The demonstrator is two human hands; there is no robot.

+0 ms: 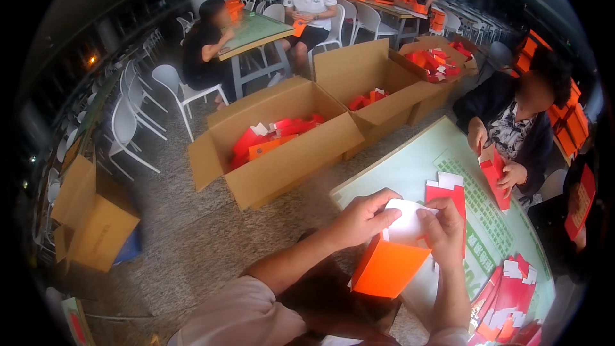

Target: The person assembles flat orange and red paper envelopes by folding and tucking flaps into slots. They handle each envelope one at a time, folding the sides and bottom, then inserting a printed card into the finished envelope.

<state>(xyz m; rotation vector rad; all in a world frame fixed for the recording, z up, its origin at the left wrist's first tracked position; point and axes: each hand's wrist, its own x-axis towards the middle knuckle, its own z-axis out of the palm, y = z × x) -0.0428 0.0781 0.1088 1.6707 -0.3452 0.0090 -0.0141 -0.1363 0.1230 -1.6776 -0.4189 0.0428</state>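
Observation:
In front of me I hold an orange folding carton [391, 268] over the near edge of the table, its white inner flap [405, 219] standing up between my hands. My left hand [370, 219] pinches the flap's left side with thumb and fingers. On the other side my right hand [443, 225] grips the flap, thumb on its white face. Behind my right hand a flat red carton [456, 191] with white tabs lies on the table. Closer to me on the right is a pile of flat red cartons [509, 291].
The green-and-white table [384, 176] extends right, where a person [512, 128] folds a red carton [494, 176]. Large open cardboard boxes [291, 173] with red and orange cartons stand beyond it. White chairs [128, 125] and another cardboard box [106, 218] are left. More people sit farther back.

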